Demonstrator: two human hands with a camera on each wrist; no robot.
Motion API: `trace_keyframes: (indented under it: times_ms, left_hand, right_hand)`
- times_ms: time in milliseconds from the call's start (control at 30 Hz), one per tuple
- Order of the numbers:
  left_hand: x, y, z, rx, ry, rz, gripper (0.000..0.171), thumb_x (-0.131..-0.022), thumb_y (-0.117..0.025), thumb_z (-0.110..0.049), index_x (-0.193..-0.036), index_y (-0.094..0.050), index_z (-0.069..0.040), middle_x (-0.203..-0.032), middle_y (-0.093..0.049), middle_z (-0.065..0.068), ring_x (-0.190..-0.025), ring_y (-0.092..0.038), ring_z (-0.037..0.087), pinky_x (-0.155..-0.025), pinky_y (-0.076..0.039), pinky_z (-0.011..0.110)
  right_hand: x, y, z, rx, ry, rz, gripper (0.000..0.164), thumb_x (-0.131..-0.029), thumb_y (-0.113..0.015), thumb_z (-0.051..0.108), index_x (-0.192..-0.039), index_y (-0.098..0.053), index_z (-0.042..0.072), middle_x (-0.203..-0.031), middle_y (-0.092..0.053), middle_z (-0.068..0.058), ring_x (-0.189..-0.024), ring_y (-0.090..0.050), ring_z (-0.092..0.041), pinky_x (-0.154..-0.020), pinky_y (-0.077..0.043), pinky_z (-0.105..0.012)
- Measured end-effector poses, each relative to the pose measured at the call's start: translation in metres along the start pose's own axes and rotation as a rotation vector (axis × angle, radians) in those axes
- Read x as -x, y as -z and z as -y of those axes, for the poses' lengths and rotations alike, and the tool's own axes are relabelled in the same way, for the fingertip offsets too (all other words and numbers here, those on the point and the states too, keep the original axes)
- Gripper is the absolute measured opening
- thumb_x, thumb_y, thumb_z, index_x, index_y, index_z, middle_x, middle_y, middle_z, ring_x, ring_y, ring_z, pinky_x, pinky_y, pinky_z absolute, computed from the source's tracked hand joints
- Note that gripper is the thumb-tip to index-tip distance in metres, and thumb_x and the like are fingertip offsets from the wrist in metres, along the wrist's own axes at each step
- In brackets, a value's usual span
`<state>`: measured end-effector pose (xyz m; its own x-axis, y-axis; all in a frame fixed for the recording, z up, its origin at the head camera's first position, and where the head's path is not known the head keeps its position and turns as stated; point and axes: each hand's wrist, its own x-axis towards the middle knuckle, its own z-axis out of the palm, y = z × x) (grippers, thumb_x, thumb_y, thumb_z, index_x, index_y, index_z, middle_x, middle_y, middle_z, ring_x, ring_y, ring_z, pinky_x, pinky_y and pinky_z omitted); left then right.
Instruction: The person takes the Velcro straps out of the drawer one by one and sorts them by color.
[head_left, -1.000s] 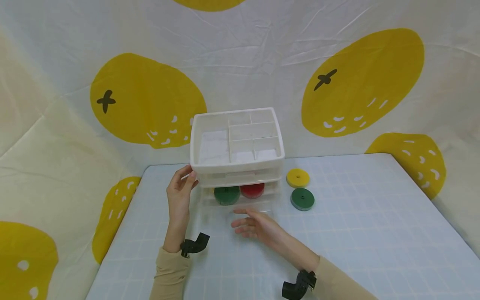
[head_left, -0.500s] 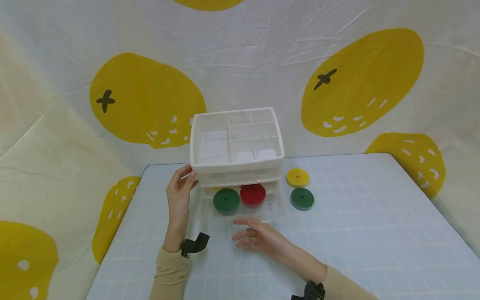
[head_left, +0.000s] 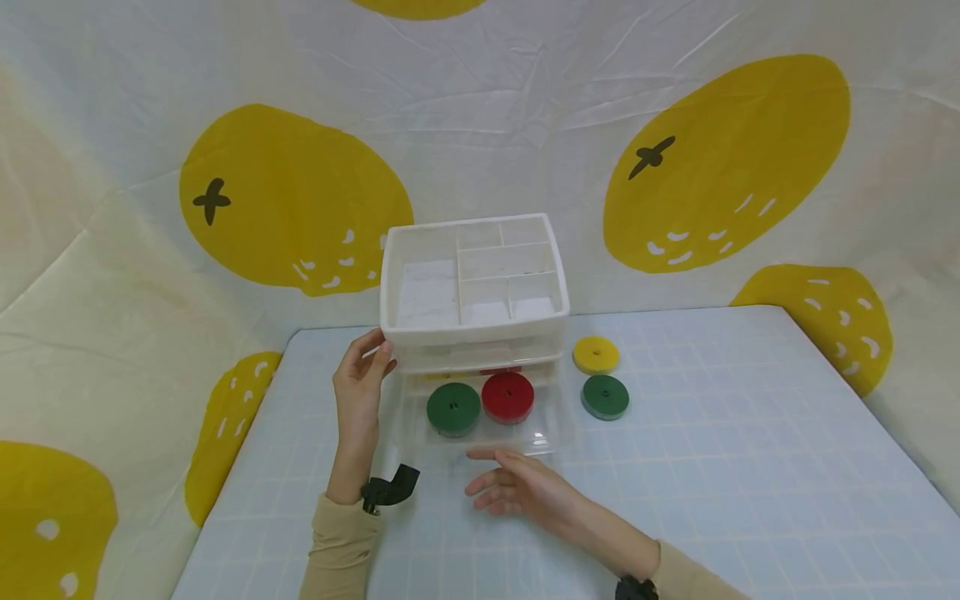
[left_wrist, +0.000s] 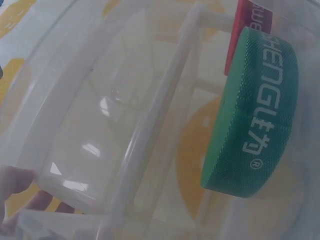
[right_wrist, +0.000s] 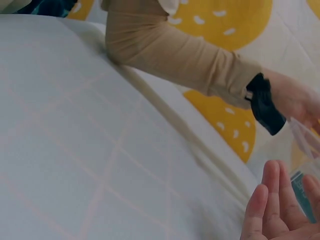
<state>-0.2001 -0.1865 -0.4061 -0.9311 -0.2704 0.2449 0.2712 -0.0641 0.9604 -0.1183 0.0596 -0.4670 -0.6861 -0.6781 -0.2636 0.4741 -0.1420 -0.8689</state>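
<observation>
Head view: the white drawer unit (head_left: 474, 335) hides the back of the clear drawer (head_left: 546, 423), so just slivers of something yellow (head_left: 438, 377) and something red (head_left: 501, 370) show, too thin to tell. Bottom edge chops 2 tan sleeves (head_left: 339, 542) and the right wrist's black mount (head_left: 636, 588). Left wrist cam crops most of the left hand (left_wrist: 17, 182); the green roll (left_wrist: 252, 115) blocks some red roll (left_wrist: 250, 25) lettering. Right wrist cam cuts off the right hand (right_wrist: 285, 220).

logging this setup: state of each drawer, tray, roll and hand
Lower clear drawer: pulled open
Upper clear drawer: looks shut
Divided top tray: lidless
Inside green roll: wound, flat
Inside red roll: wound, flat
Outside green roll: wound, flat
Outside yellow roll: wound, flat
Left hand: gripping organizer
Right hand: relaxed, near lower drawer
</observation>
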Motion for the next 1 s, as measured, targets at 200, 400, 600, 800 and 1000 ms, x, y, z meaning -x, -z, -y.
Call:
trace_keyframes:
  times_ms: [200,400,600,800,1000]
  left_hand:
    - [0.000,0.000,0.001,0.002,-0.004,0.003,0.034,-0.091,-0.066,-0.022,-0.122,-0.062,-0.007,-0.112,-0.061,0.000,-0.101,-0.058,0.020,-0.090,-0.056,0.025]
    - [0.000,0.000,0.001,0.001,0.002,0.000,0.034,-0.091,-0.066,-0.022,-0.122,-0.062,-0.007,-0.112,-0.061,-0.001,-0.101,-0.059,0.020,-0.089,-0.056,0.025]
    - [0.000,0.000,0.001,-0.005,0.006,0.001,0.034,-0.091,-0.066,-0.023,-0.122,-0.062,-0.008,-0.113,-0.062,-0.002,-0.102,-0.059,0.018,-0.092,-0.055,0.028]
    - [0.001,0.000,-0.001,-0.015,0.001,0.002,0.034,-0.092,-0.065,-0.024,-0.121,-0.062,-0.009,-0.113,-0.062,-0.001,-0.102,-0.059,0.017,-0.093,-0.055,0.030]
    - [0.001,0.000,-0.001,-0.022,0.006,-0.001,0.034,-0.091,-0.066,-0.024,-0.121,-0.062,-0.008,-0.113,-0.062,-0.001,-0.101,-0.060,0.016,-0.092,-0.055,0.029]
  right_hand:
    - [0.004,0.000,0.000,0.005,-0.008,0.008,0.057,-0.103,-0.038,0.040,-0.146,-0.035,0.003,-0.112,-0.069,-0.003,-0.099,-0.066,-0.015,-0.095,-0.052,-0.030]
    - [0.007,0.000,-0.001,0.001,-0.016,0.022,0.056,-0.103,-0.039,0.038,-0.147,-0.034,0.004,-0.111,-0.070,-0.002,-0.099,-0.067,-0.014,-0.095,-0.052,-0.030]
    - [0.010,0.002,0.000,0.044,-0.006,0.073,0.051,-0.104,-0.037,0.032,-0.146,-0.033,0.002,-0.112,-0.069,-0.004,-0.098,-0.067,-0.014,-0.091,-0.052,-0.028]
    - [0.020,0.003,0.007,0.186,0.011,0.083,0.047,-0.104,-0.039,0.027,-0.139,-0.042,-0.004,-0.118,-0.067,-0.015,-0.102,-0.067,-0.024,-0.094,-0.053,-0.035]
    - [0.029,0.004,0.025,0.388,0.012,0.111,0.043,-0.103,-0.042,0.030,-0.130,-0.053,-0.001,-0.119,-0.065,-0.021,-0.105,-0.064,-0.036,-0.094,-0.054,-0.038]
